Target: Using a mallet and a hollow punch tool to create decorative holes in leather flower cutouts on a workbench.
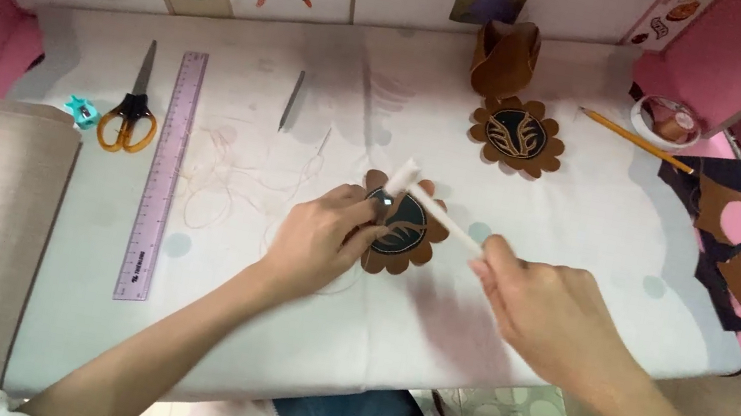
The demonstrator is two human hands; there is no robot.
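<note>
A brown scalloped leather disc (408, 237) with a dark round centre lies on the white table (290, 316). My left hand (317, 235) presses on its left edge with the fingertips. My right hand (553, 314) grips the handle of a small white mallet (427, 204), whose head hangs just over the top of the disc. A second scalloped leather disc (516, 135) lies farther back, apart from both hands.
At left lie yellow-handled scissors (131, 110), a purple ruler (162, 171), a grey awl (292, 101) and loose thread (233, 182). A brown leather pouch (505, 57) stands at the back. A pencil (636, 140), a tape roll (667, 121) and leather scraps (740, 243) are at right.
</note>
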